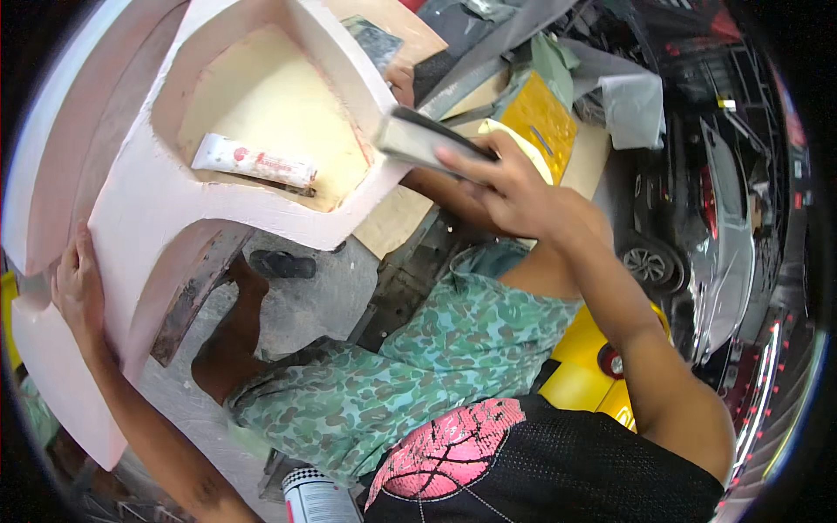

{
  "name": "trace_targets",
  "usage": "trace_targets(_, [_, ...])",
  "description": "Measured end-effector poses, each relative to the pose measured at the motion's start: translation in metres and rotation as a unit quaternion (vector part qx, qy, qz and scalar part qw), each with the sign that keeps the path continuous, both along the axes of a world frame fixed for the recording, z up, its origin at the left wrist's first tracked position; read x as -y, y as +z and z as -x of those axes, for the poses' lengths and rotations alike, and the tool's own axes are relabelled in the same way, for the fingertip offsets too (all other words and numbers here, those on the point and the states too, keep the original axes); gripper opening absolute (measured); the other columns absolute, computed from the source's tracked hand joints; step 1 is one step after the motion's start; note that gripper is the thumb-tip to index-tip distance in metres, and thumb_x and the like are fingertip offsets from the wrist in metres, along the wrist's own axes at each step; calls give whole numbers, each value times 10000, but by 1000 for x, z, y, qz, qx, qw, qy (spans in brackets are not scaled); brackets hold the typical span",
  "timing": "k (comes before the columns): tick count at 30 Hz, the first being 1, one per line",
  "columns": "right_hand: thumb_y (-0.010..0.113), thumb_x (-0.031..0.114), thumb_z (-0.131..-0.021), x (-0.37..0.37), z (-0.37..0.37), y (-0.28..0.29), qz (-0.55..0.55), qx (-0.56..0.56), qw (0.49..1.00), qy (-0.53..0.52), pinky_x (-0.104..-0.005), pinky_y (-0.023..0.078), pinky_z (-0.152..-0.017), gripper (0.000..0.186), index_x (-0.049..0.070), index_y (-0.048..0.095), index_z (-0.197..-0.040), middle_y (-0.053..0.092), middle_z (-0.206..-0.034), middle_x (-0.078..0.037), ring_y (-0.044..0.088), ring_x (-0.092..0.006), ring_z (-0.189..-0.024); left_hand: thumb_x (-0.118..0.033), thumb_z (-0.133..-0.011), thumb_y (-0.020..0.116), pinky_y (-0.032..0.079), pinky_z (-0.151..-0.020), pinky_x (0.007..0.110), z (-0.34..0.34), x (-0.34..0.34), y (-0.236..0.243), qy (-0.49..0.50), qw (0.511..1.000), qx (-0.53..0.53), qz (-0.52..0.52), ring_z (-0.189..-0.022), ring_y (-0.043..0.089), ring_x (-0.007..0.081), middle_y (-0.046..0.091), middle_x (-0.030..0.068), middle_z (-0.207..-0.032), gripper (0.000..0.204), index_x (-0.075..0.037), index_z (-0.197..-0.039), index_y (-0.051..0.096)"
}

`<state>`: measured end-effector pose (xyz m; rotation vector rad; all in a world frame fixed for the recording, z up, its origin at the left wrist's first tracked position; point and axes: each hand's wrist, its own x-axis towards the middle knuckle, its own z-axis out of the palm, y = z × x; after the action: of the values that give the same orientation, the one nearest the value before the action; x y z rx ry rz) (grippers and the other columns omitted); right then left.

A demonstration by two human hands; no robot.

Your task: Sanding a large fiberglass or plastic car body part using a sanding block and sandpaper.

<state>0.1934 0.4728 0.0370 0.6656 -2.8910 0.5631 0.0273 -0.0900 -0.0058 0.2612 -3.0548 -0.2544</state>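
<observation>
A large pale pink molded panel (pixel 187 187), its surface matte and filler-like, fills the left side. It has a deep recess with a cream-coloured floor. My left hand (pixel 80 283) lies along the panel's left part, fingers stretched out and flat against it. My right hand (pixel 514 187) grips a sanding block (pixel 427 144), grey on its face with a dark edge and smeared by motion. The block is at the right rim of the recess; whether it touches cannot be made out. A white tube (pixel 253 161) with red print lies inside the recess.
Brown boards (pixel 397 222) and an amber sheet (pixel 540 122) lie beyond the panel. A grey car (pixel 719 227) stands at the right, near a yellow object (pixel 588 353). A can (pixel 318 497) stands low by my shorts. My sandal (pixel 283 264) is on the floor.
</observation>
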Motion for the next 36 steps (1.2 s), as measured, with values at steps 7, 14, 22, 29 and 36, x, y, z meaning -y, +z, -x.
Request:
trace_targets(7, [708,207,-875,33,99,-29,32,-143,988,-40,-461,509,-828,389,201,705,-1264,582,-1091,-245,601,-413,-938,-587,-1023,426,363,-1128,425,8,61,-21,-15,1000,17,-22,-1292,560,358,638,188,-1349,570,-192,-1373,641])
trace_targets(14, [762,175,-852,41,-19,-9,-21,-28,993,-113,-463,508,-675,530,222,627,-1361,536,-914,-224,582,-381,-836,-603,-1001,464,393,-1067,434,-5,-12,8,-36,999,-14,9,-1200,590,366,694,190,-1208,603,-105,-1257,689])
trace_targets(22, [734,145,-850,67,114,-25,8,-155,985,-80,-491,505,-770,410,130,684,-1256,553,-949,-268,587,-430,-854,-636,-1008,397,250,-1177,482,-3,29,1,-33,998,24,-47,-1284,532,372,650,192,-1304,652,-113,-1274,681])
trace_targets(29, [768,131,-821,33,26,-20,30,-104,991,-84,-495,504,-818,458,116,684,-1271,562,-979,-259,598,-435,-932,-663,-998,385,207,-1203,507,-8,-32,13,-43,998,-19,44,-1361,480,382,607,202,-1386,715,-98,-1349,647])
trace_targets(36, [668,259,-908,73,118,-30,4,-109,988,-112,-481,497,-861,391,137,690,-1278,588,-1028,-308,596,-441,-959,-696,-958,459,347,-1131,426,-16,1,11,44,998,36,-13,-1273,571,361,668,203,-1292,721,-107,-1312,678])
